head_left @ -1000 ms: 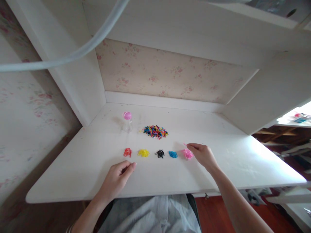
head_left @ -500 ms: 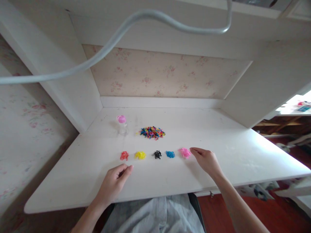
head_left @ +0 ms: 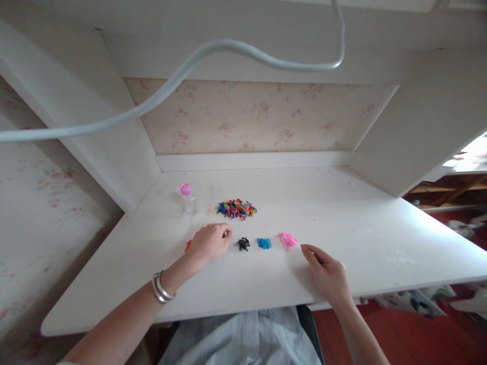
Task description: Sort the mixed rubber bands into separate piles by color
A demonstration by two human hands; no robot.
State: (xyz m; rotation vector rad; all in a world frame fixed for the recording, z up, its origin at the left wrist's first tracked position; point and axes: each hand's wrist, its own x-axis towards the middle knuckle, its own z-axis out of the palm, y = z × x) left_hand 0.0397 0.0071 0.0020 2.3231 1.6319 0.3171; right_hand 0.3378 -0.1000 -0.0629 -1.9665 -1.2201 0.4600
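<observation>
Across the white desk (head_left: 353,223), my left hand (head_left: 211,242) was curled well in; I couldn't tell whether its fingertips had hold of anything. From it, the mixed heap of little coloured bands (head_left: 236,209) lay at one o'clock, the pink-lidded bottle (head_left: 189,204) at eleven, and the black cluster (head_left: 242,244) at three with the blue cluster (head_left: 264,243) beyond. At nine, the red cluster (head_left: 187,246) peeped out, mostly hidden. My right hand (head_left: 329,272) had thumb and forefinger closed together, nothing visible between them, and the pink cluster (head_left: 288,240) sat near, at ten o'clock from it.
</observation>
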